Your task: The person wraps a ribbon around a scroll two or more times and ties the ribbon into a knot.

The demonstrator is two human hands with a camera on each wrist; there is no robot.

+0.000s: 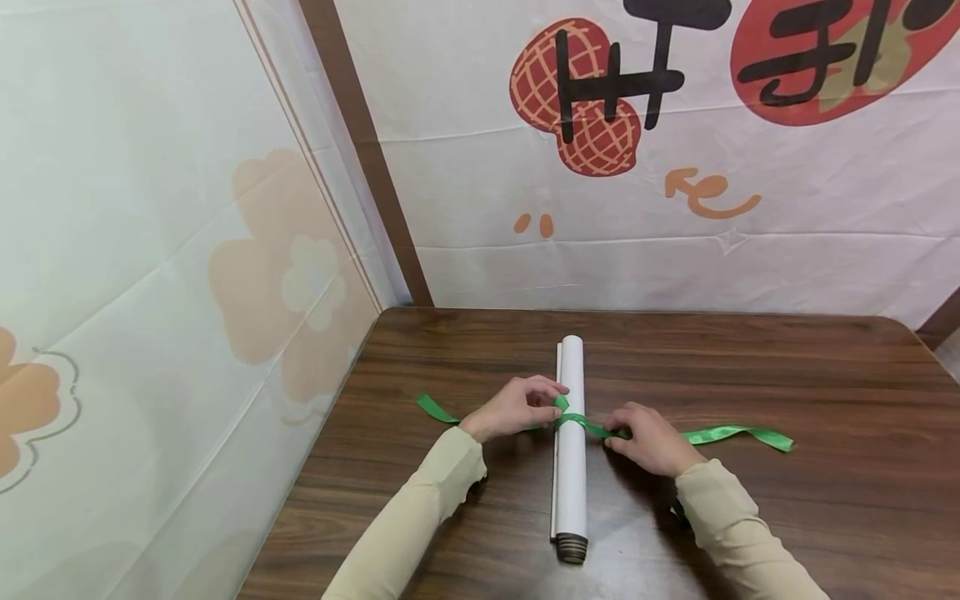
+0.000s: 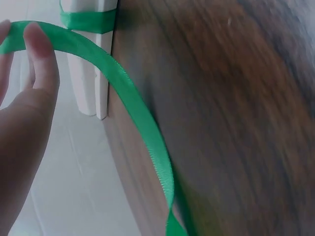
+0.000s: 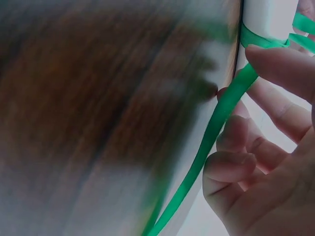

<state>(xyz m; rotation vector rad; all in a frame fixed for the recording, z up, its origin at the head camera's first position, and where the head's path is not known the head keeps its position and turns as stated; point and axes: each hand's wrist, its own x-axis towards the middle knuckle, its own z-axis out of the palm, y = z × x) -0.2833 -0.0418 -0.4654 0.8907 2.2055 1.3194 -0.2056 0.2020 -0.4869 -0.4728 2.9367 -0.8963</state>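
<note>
A rolled white sheet [image 1: 573,483] with a dark, wood-patterned inner side showing at its near end lies lengthwise on the table. A green satin ribbon [image 1: 573,418] circles it around the middle. From the left, my left hand [image 1: 513,408] pinches one ribbon length close over the roll; in the left wrist view that ribbon [image 2: 133,105] arches from the fingertips down to the table. On the opposite side, my right hand [image 1: 651,437] pinches the other length between thumb and fingers, seen in the right wrist view as a ribbon strip [image 3: 219,118] running below the hand.
Loose ribbon tails rest on the brown wood-grain table [image 1: 840,517], one left of the roll and one to the right. Behind the table hangs a printed fabric backdrop [image 1: 480,192], and another floral sheet [image 1: 150,250] borders the left edge.
</note>
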